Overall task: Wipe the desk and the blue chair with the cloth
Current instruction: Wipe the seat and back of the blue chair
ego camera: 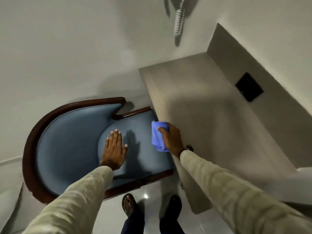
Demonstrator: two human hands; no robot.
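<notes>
The blue chair (70,142) with a dark wooden frame stands below me, left of the grey desk (202,102). My left hand (114,147) hovers flat over the chair seat, fingers spread, holding nothing. My right hand (170,137) grips a bunched blue cloth (157,135) at the seat's right edge, right beside the desk's near-left edge. Whether the cloth touches the seat or the desk edge I cannot tell.
A black wall socket plate (249,86) sits on the wall behind the desk. A coiled white cord (179,19) hangs on the wall at the top. My feet in sandals (130,205) stand on the glossy floor in front of the chair.
</notes>
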